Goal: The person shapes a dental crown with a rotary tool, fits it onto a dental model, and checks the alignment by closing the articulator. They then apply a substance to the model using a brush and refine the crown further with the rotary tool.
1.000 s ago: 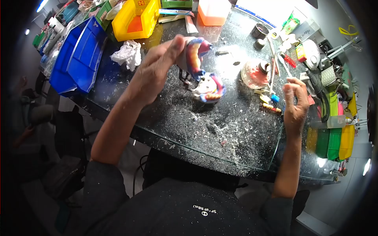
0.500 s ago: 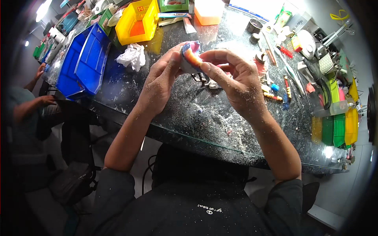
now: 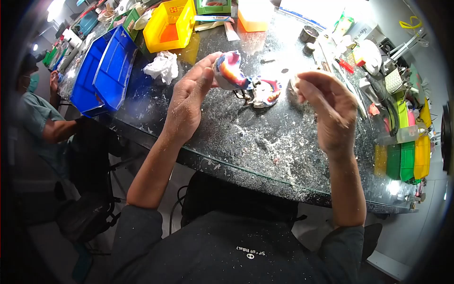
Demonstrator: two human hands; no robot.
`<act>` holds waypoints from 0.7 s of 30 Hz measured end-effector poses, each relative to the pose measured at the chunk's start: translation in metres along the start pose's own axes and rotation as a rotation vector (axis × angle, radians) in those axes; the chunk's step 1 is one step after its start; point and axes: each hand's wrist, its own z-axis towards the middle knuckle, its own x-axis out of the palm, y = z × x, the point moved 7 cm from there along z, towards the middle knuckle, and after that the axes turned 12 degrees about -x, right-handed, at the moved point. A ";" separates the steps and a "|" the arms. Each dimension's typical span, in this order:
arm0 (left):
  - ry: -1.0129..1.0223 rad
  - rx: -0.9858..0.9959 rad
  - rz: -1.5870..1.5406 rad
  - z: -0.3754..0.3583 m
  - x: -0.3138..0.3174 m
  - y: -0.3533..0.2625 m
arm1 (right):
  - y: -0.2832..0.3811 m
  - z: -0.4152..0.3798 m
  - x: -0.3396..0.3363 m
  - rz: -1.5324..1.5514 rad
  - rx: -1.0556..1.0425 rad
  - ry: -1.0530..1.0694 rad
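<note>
My left hand is closed around a dental cast, raised above the bench. The cast has a whitish base, a glossy orange and pink arch and blue patches. Just right of it, a second dental cast with pink and blue on it rests on the bench, with dark metal parts at its left side. My right hand is off to the right, apart from both casts, its fingers curled in towards the thumb. Glare hides whatever lies between those fingertips. White dust clings to both hands.
White powder and shavings cover the dark bench. Crumpled tissue, a blue bin and a yellow bin stand left. Tools and a red-handled item crowd the right. A masked person sits far left.
My right hand has left the cast and moved right, its fingers curled. My left hand still holds the cast. The second cast on the bench is now uncovered. The person at left leans into view.
</note>
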 end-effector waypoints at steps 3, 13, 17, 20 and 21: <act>-0.451 0.457 0.499 -0.026 -0.010 -0.037 | 0.011 -0.012 -0.023 -0.146 -0.081 0.036; 0.321 0.387 0.428 -0.035 0.147 -0.020 | 0.067 -0.049 -0.024 -0.765 -0.595 0.388; 0.364 0.377 0.408 -0.025 0.170 -0.017 | 0.074 -0.056 -0.045 -0.879 -0.681 0.437; 0.362 0.427 0.454 -0.019 0.186 -0.020 | 0.075 -0.060 -0.056 -0.953 -0.698 0.473; 0.359 0.444 0.478 -0.016 0.190 -0.021 | 0.075 -0.060 -0.059 -0.969 -0.707 0.470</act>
